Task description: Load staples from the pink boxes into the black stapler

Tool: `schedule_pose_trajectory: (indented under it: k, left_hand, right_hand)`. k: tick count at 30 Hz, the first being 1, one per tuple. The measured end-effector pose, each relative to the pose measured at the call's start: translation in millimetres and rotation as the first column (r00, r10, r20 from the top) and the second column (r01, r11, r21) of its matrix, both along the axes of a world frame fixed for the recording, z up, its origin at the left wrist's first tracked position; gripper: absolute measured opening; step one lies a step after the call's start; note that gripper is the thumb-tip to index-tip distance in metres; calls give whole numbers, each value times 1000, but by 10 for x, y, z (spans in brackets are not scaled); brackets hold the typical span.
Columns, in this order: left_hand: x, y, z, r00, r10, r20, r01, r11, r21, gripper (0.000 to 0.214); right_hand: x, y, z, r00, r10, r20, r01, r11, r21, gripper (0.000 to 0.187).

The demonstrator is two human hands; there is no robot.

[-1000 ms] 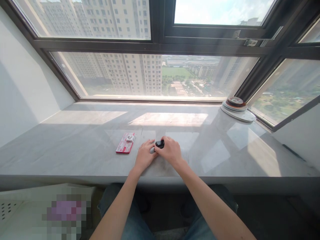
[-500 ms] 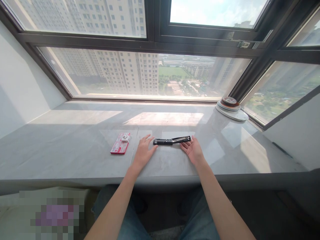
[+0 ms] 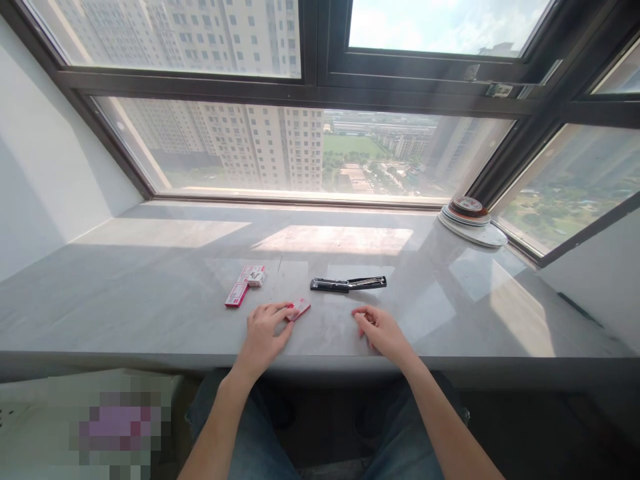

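your left hand (image 3: 267, 330) pinches the red-white box (image 3: 301, 308) | right hand (image 3: 380, 331) half-curled, looks empty | box-handling step, I'd guess | next probably wants steady fingers, clear of that opened stapler (image 3: 330, 285)

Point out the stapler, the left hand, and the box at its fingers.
Stapler (image 3: 348, 285): head view, middle, where its two arms meet.
Left hand (image 3: 264, 333): head view, back of the hand.
Box (image 3: 302, 307): head view, visible top face.

stapler (image 3: 329, 285): black, silver | packets (image 3: 301, 307): pink-white | sill (image 3: 150, 293): grey, marbled | jeans (image 3: 260, 440): blue
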State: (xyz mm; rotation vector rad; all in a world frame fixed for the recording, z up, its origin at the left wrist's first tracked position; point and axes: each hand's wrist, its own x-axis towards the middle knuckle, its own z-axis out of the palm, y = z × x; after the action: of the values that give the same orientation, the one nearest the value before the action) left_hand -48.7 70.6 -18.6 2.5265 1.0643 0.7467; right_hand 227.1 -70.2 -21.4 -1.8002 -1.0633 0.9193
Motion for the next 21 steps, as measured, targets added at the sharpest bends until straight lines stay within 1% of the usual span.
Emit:
schedule_pose_trajectory:
  k: [1, 3, 5, 8, 10, 12, 17, 19, 21]
  left_hand:
    - [93, -24, 33, 997, -72, 14, 73, 997, -30, 38]
    - [284, -62, 86, 982, -183, 51, 186, 979, -81, 45]
    - [451, -79, 110, 961, -261, 88, 270, 956, -118, 46]
    - [594, -53, 96, 937, -325, 126, 342, 927, -154, 46]
    - [613, -17, 72, 935, -325, 140, 345, 925, -161, 50]
    - [596, 14, 48, 944, -296, 149, 318, 934, -161, 53]
    - [552, 18, 19, 957, -229, 179, 260, 950, -173, 55]
    - [553, 8, 18, 956, -224, 187, 258, 949, -181, 57]
    - [559, 4, 16, 956, -223, 191, 259, 948, -188, 57]
  right_hand:
    - [-44, 43, 26, 998, 50, -30, -50, 999, -20, 40]
    - [-112, 135, 58, 990, 108, -93, -113, 992, -51, 42]
    - [-142, 221, 63, 985, 121, -121, -130, 989, -71, 43]
    - [-118, 312, 47, 987, 111, -120, -122, 988, -90, 44]
    - [-71, 338, 42, 986, 116, -117, -127, 987, -96, 42]
    - [-6, 336, 47, 987, 119, -110, -131, 986, -107, 41]
    - [186, 259, 94, 992, 112, -51, -119, 983, -142, 39]
    - [220, 231, 153, 996, 80, 44, -74, 989, -125, 35]
    - [192, 235, 255, 967, 41, 250, -29, 998, -49, 28]
